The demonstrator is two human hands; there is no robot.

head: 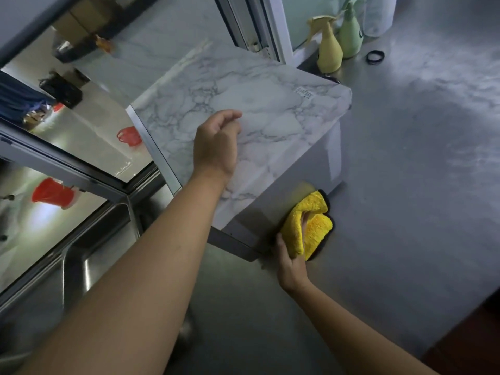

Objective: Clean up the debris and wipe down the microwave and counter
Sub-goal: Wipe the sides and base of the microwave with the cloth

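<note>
Your right hand grips the yellow cloth against the microwave side, low by the counter; your left hand rests loosely curled on its marble-patterned top, holding nothing; beyond stand two spray bottles.

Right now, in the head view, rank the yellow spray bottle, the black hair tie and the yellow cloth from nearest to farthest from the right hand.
1. yellow cloth: gripped by the right hand against the microwave's side.
2. yellow spray bottle: far back by the window.
3. black hair tie: farther right, on the counter.
</note>
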